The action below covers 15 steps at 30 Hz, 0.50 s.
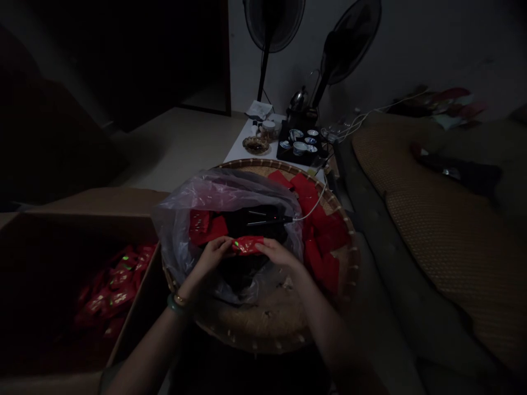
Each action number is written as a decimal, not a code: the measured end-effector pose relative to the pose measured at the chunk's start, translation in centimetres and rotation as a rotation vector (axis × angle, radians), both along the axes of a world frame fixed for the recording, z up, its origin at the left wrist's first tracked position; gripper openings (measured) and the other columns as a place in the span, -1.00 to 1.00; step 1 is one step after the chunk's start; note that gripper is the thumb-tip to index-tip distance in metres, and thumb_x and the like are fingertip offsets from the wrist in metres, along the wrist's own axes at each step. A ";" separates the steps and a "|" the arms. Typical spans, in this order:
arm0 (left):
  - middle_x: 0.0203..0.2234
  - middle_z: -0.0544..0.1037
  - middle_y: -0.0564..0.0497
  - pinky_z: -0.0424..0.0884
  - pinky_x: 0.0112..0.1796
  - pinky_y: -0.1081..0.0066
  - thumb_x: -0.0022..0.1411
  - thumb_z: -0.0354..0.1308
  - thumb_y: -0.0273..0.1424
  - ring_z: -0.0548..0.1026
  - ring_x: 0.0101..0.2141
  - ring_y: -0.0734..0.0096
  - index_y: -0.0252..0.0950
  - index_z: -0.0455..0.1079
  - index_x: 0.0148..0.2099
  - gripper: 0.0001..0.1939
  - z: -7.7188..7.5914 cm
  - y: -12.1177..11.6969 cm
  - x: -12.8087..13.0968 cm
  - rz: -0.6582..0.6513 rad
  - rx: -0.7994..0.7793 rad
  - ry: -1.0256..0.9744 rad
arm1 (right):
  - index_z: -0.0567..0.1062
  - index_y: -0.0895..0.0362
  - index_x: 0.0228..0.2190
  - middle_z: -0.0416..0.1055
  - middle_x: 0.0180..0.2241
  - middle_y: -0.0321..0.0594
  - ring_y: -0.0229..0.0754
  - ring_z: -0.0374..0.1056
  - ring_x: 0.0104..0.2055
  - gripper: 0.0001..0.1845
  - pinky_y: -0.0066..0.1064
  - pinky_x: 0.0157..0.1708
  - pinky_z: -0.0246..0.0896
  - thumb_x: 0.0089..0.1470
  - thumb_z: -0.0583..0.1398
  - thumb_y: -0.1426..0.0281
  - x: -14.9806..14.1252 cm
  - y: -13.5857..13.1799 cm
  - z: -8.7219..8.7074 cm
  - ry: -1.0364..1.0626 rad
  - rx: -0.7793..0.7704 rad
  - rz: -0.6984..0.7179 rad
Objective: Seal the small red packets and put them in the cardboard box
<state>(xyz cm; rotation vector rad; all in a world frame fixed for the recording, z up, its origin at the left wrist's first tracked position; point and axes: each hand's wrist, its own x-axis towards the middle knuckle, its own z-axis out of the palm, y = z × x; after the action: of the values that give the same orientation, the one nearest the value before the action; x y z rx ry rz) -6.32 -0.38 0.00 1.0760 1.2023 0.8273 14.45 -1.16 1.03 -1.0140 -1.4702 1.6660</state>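
A small red packet [247, 245] with light printed marks is stretched level between my two hands over a round woven bamboo tray [263, 326]. My left hand [214, 253] pinches its left end, and my right hand [279, 253] grips its right end. Just beyond, a dark corded tool with two thin arms [269, 221], perhaps a heat sealer, lies in an opened clear plastic bag [177, 219] with dark contents. Several red packets [206, 226] sit at the bag's left side. Flat red packets [315, 208] spread along the tray's right side.
On my left stands a cardboard box [94, 203] holding many red packets [119, 282]. Behind the tray, a white table [239, 155] bears a black tea tray with cups [300, 148] and a kettle [299, 100]. Two fans [275, 24] stand behind; a couch with a woven mat [420, 219] is at right.
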 end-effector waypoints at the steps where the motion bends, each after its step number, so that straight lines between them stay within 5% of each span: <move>1: -0.41 0.50 -0.04 0.43 -0.28 0.29 0.03 0.12 -0.13 0.47 -0.37 0.34 -0.36 0.39 -0.29 -0.64 0.3 -0.2 -0.1 -0.003 0.084 0.079 | 0.44 0.18 -0.13 0.47 -0.15 -0.17 -0.18 0.37 -0.10 -0.63 -0.25 -0.02 0.18 0.10 0.06 0.25 0.0 -0.1 0.0 -0.058 0.043 0.018; 4: -0.12 0.47 -0.14 0.28 -0.05 0.15 0.12 0.09 -0.31 0.40 -0.10 0.22 -0.30 0.37 -0.08 -0.69 2.0 -1.3 0.0 -0.048 0.510 0.391 | 0.45 0.21 -0.18 0.49 -0.21 -0.14 -0.16 0.39 -0.17 -0.71 -0.26 -0.12 0.24 0.12 0.03 0.38 -0.6 -0.6 0.2 -0.391 0.184 0.087; 7: 0.01 0.40 -0.11 0.22 -0.01 0.13 0.17 0.06 -0.44 0.32 -0.05 0.23 -0.21 0.33 0.03 -0.65 4.0 -2.3 0.5 -0.380 0.797 0.538 | 0.48 0.22 -0.29 0.49 -0.24 -0.09 -0.14 0.40 -0.22 -0.78 -0.32 -0.21 0.24 0.06 0.06 0.52 -1.6 -1.4 0.7 -0.703 0.366 0.194; 10: -0.12 0.49 -0.05 0.31 -0.11 0.28 0.19 0.04 -0.48 0.34 -0.15 0.30 -0.19 0.28 0.08 -0.61 4.7 -2.5 0.7 -0.587 0.837 0.584 | 0.50 0.21 -0.40 0.50 -0.27 -0.08 -0.16 0.40 -0.21 -0.77 -0.40 -0.23 0.21 0.02 0.05 0.61 -2.5 -2.1 1.7 -0.811 0.524 0.266; 15: -0.12 0.47 -0.05 0.33 -0.14 0.31 0.25 -0.03 -0.44 0.36 -0.16 0.32 -0.21 0.28 0.07 -0.67 4.6 -2.4 0.3 -0.563 0.865 0.643 | 0.51 0.22 -0.45 0.52 -0.38 -0.09 -0.17 0.43 -0.30 -0.77 -0.45 -0.31 0.19 0.05 0.06 0.57 -2.8 -2.3 3.2 -0.940 0.566 0.241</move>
<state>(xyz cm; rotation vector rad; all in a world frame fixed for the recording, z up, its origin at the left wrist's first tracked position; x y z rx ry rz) -6.07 -2.75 4.59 2.3930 0.9382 0.5516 11.69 -3.48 4.20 -1.3822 -2.5518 0.7701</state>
